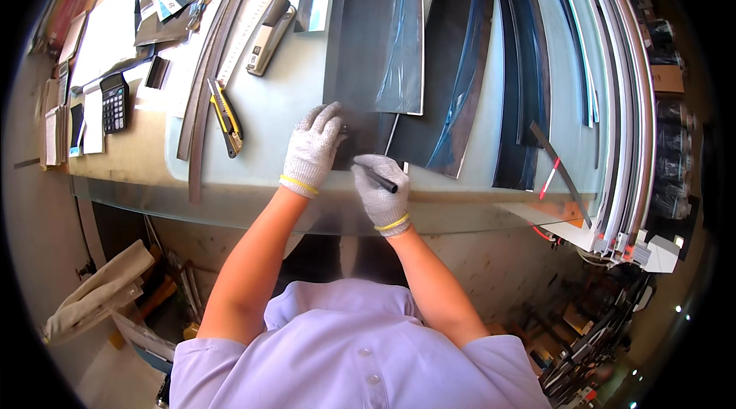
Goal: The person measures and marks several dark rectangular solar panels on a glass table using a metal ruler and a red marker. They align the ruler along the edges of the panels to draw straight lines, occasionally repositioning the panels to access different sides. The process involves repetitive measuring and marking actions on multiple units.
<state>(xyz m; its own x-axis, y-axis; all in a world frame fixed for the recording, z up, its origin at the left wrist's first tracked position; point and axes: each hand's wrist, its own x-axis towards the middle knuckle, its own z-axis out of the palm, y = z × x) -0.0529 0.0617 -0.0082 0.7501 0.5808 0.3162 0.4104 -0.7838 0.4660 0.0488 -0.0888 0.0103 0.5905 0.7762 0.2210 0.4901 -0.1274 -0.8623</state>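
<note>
My left hand (313, 147), in a grey knit glove with a yellow cuff, rests at the near end of a long dark strip (355, 33). Its fingers are bent together, and a small dark bit shows beside their tips; what it is, I cannot make out. Close by on the right, my right hand (381, 193), gloved alike, grips a black pen (379, 179) slanting across its fingers. The pen's tip end is hidden by the hand. More dark strips with bluish film (452, 79) lie just beyond and to the right.
On the glass-topped table (261, 110) lie a yellow-black utility knife (226, 119), a stapler (271, 36), a calculator (115, 102) and long brown strips (201, 95). A red-and-white pen (550, 179) sits beside a thin dark strip. Long pale profiles (622, 102) line the right edge.
</note>
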